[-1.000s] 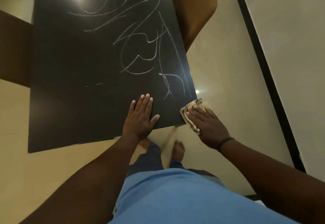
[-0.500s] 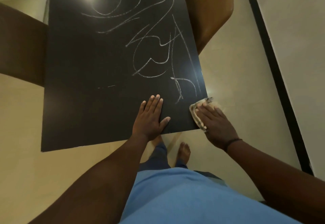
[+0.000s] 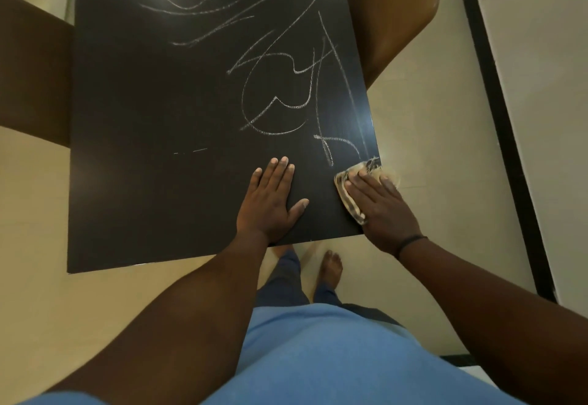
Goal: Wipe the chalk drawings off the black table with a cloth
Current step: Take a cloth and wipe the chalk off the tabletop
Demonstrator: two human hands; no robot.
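Soft, limp cloth (image 3: 350, 196) at the black table's (image 3: 143, 182) near right corner, apparently bunched, handles best pressed flat under the right hand's (image 3: 378, 210) straight fingers.

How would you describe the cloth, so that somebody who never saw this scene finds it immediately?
Start at the black table with chalk lines. Go to its near right corner, where the right hand presses flat. The cloth is the small pale beige rag under those fingers, the only soft, light thing on the dark top.
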